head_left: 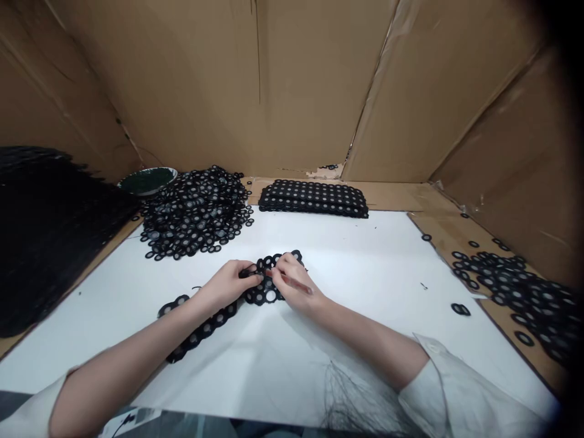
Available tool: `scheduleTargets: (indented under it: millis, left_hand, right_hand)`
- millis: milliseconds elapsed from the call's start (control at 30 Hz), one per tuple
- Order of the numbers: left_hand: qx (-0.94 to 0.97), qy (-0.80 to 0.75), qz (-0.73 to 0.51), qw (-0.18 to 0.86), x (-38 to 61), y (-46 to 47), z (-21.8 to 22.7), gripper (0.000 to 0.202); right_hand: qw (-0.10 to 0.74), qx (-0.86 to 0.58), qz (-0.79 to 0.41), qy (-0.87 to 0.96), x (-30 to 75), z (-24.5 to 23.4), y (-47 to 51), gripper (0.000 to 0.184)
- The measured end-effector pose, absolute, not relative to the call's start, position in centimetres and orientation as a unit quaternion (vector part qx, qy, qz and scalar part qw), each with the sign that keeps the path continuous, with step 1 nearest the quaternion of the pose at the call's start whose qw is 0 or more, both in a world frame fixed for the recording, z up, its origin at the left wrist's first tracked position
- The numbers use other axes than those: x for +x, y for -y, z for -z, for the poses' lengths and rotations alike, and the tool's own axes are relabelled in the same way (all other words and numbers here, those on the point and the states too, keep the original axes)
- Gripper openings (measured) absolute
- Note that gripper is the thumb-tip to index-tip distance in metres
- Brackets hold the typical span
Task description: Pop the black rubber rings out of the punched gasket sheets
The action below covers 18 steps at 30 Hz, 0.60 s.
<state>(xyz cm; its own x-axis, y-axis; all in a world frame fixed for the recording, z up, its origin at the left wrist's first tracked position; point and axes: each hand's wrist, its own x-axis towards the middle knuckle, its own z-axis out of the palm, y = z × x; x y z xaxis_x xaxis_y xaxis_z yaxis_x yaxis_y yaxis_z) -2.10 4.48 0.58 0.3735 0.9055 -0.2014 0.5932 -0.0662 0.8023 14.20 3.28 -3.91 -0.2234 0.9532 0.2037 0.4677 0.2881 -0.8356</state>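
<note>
A black sheet of joined rubber rings (pixel 262 292) lies on the white tabletop (pixel 365 267), running from the middle back under my left forearm. My left hand (pixel 228 285) is closed in a pinch on the sheet's near edge. My right hand (pixel 292 281) pinches the same sheet from the right, fingertips almost meeting the left ones. Both wrists rest low over the table.
A heap of loose black rings (pixel 196 210) sits at the back left, beside a dark bowl (pixel 148 179). A flat stack of ring sheets (pixel 314 198) lies at the back centre. More loose rings (pixel 515 289) spread at the right. Black material (pixel 50 231) piles at the left. Cardboard walls surround everything.
</note>
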Motion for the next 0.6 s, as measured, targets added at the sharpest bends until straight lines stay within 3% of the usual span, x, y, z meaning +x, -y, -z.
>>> scheduleTargets:
  millis: [167, 267, 600]
  left_hand:
    - [0.745, -0.516, -0.165, 0.389, -2.9, -5.3, -1.0, 0.034]
    - [0.744, -0.517, -0.195, 0.376, -3.0, -5.6, -0.9, 0.030]
    - [0.687, -0.535, -0.227, 0.437, -2.7, -5.9, -0.6, 0.023]
  right_hand:
    - [0.405, -0.468, -0.384, 0.686, 14.9, 2.6, -3.3, 0.031]
    - [0.434, -0.465, -0.359, 0.683, 15.4, 2.1, -3.8, 0.031]
    - [0.414, -0.473, -0.340, 0.699, 15.2, 2.6, -4.6, 0.034]
